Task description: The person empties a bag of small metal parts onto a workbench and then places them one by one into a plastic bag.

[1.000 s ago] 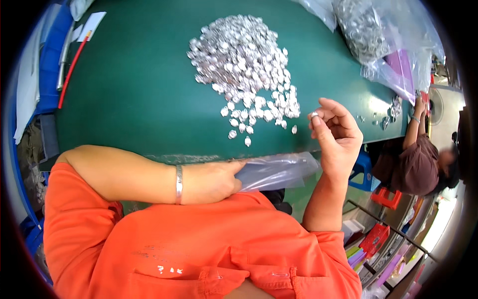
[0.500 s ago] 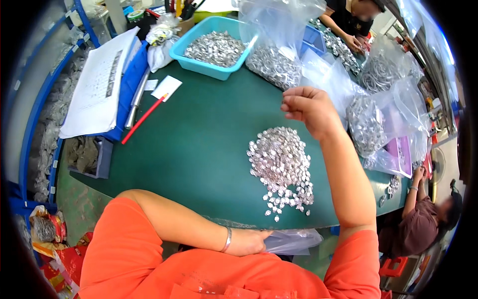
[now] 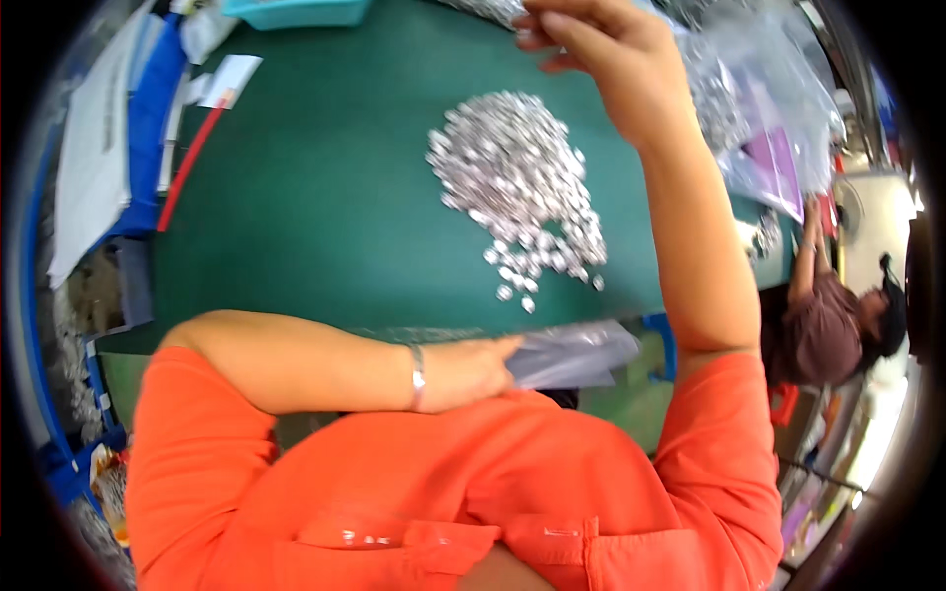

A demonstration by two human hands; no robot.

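Lying at the left of the green counter [image 3: 325,207], a red pencil [image 3: 192,167] touches a white card [image 3: 233,81]. To the right, at the near edge, the left hand [image 3: 461,374] is closed on the left end of a clear bag [image 3: 581,357]. Upon the counter beyond, a pile [image 3: 507,163] of small silvery pieces thins toward the near edge, where a few lie singly. Each piece looks light, stiff and smooth, probably metal, hard to break yet apt to slip; a loose one at the fringe, pinched across its rim between thumb and forefinger, should offer the surest hold. The bag, extending rightward from the hand, appears thin, limp and slick; it is best taken near its mouth, with the film gathered firmly. Farthest right, the right hand [image 3: 601,49] is raised beyond the pile, its fingers partly curled; blur and the frame's edge make it impossible to tell whether it grips a piece.
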